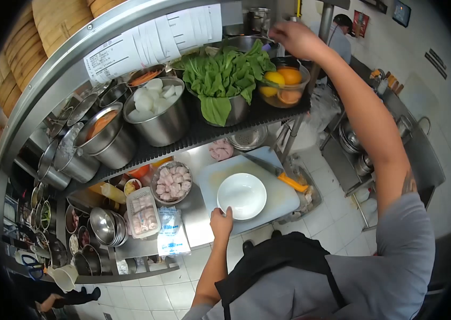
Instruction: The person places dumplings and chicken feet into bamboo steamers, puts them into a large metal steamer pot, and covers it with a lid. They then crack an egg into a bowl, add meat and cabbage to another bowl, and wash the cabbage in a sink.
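My left hand [221,224] grips the near left rim of a white bowl [242,196], thumb at its edge. The bowl looks empty and sits over a pale cutting board [204,181]. A knife with an orange handle [291,180] lies on the board, right of the bowl. My right hand [296,39] is raised above the upper shelf, fingers bent together beside a metal bowl [241,41] behind leafy greens [225,74]. What its fingertips hold, if anything, is hidden. Below that hand stands a clear tub [301,85] with lemons and oranges.
On the shelf stands a steel pot of peeled white vegetables [153,101], with order slips [156,40] above. Beneath are a bowl of pale pink meat pieces [173,182], a plastic meat box [143,213] and stacked metal bowls [105,226]. Another person [337,40] stands at back right.
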Action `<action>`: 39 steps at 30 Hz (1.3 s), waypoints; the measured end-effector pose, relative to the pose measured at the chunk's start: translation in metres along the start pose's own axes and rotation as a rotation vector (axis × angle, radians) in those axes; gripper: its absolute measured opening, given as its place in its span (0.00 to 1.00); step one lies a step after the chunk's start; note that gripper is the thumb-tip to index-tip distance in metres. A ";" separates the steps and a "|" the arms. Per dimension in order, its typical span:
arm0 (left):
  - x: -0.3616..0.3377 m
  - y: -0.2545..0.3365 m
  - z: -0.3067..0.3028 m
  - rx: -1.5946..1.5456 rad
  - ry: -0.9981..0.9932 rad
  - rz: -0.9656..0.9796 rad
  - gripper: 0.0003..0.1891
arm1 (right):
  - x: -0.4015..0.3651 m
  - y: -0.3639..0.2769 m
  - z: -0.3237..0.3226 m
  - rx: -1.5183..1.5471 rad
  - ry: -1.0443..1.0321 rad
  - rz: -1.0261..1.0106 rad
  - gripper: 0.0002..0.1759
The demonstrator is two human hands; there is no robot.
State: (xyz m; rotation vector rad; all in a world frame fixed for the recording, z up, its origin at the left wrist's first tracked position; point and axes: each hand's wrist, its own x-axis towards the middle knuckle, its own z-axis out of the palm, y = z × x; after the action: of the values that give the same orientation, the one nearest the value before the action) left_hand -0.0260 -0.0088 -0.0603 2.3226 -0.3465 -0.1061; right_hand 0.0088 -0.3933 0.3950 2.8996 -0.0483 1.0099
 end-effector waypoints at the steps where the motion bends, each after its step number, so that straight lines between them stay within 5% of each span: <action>1: 0.005 -0.001 0.004 0.028 -0.009 -0.031 0.19 | 0.031 0.030 0.029 0.019 -0.078 -0.059 0.12; 3: 0.009 0.002 0.009 0.059 -0.005 -0.069 0.17 | 0.072 0.053 0.079 0.286 -0.340 0.094 0.13; 6: 0.010 0.003 0.015 0.077 0.039 -0.061 0.16 | 0.095 0.020 0.070 -0.129 -0.872 0.128 0.12; 8: 0.007 -0.004 0.020 0.094 0.061 -0.034 0.16 | 0.107 0.054 0.107 0.068 -0.999 0.197 0.13; 21: 0.017 0.011 0.004 0.116 -0.013 -0.093 0.19 | 0.109 0.049 0.132 -0.084 -0.935 0.176 0.17; 24: 0.016 0.023 -0.015 -0.027 0.042 -0.245 0.23 | 0.112 0.048 0.124 -0.111 -0.852 0.186 0.18; 27: 0.015 -0.028 -0.008 -0.366 0.230 -0.291 0.26 | 0.108 0.044 0.101 -0.128 -0.676 0.222 0.19; 32: -0.004 -0.098 -0.027 -0.422 0.315 -0.296 0.24 | 0.023 -0.009 0.006 0.029 -0.056 0.173 0.27; 34: -0.006 -0.109 -0.033 -0.311 0.400 -0.156 0.27 | -0.033 -0.038 -0.047 0.458 -0.049 0.209 0.34; 36: -0.002 -0.118 -0.040 -0.205 0.262 -0.220 0.26 | -0.098 -0.044 -0.024 1.006 0.427 0.488 0.13; 39: 0.008 -0.121 -0.041 -0.024 0.156 -0.149 0.23 | -0.147 -0.027 -0.019 1.314 0.668 0.660 0.15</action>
State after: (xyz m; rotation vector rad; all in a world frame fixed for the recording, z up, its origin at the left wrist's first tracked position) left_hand 0.0155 0.0979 -0.1173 2.3138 -0.0930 -0.0022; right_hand -0.1168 -0.3639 0.3169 3.2694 -0.4929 3.0313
